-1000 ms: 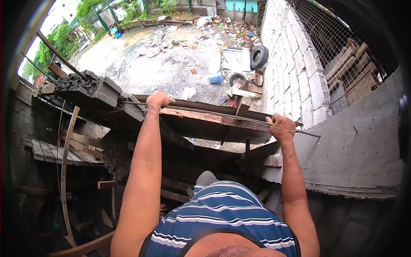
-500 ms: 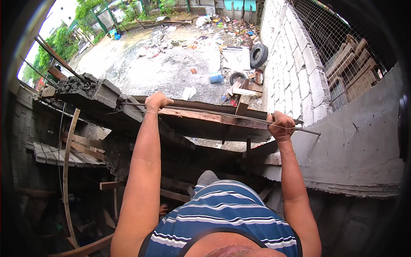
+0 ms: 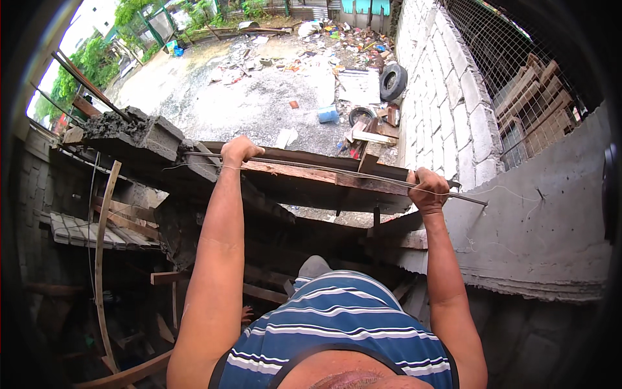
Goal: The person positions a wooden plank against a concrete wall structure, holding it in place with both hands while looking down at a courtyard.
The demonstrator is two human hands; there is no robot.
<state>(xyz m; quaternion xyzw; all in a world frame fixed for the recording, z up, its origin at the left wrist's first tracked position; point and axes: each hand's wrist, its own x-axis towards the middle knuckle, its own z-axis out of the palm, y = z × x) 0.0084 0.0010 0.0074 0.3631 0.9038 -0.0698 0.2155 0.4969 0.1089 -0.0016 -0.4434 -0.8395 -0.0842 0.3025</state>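
Observation:
My left hand (image 3: 240, 151) is closed on a long metal rod (image 3: 471, 199) that runs across the opening, left of centre. My right hand (image 3: 429, 192) grips the same rod farther right, fingers curled. A thin pale wire (image 3: 502, 189) loops along the rod and over the grey concrete wall (image 3: 557, 233). Below the rod lies a wooden plank (image 3: 295, 174) with a dark sheet behind it. A concrete block with rough mortar (image 3: 162, 136) sits just left of the rod's left end.
Below me are dark beams and an upright wooden strip (image 3: 103, 253); part of another person's hand (image 3: 247, 314) shows there. Beyond lie a littered yard with a tyre (image 3: 393, 82) and blue bucket (image 3: 328, 114), a whitish block wall (image 3: 437, 110), and wire mesh with stacked timber (image 3: 531, 104).
My two hands keep their grip on the rod. Only slight shifts show: my right hand sits a little farther right than a second ago.

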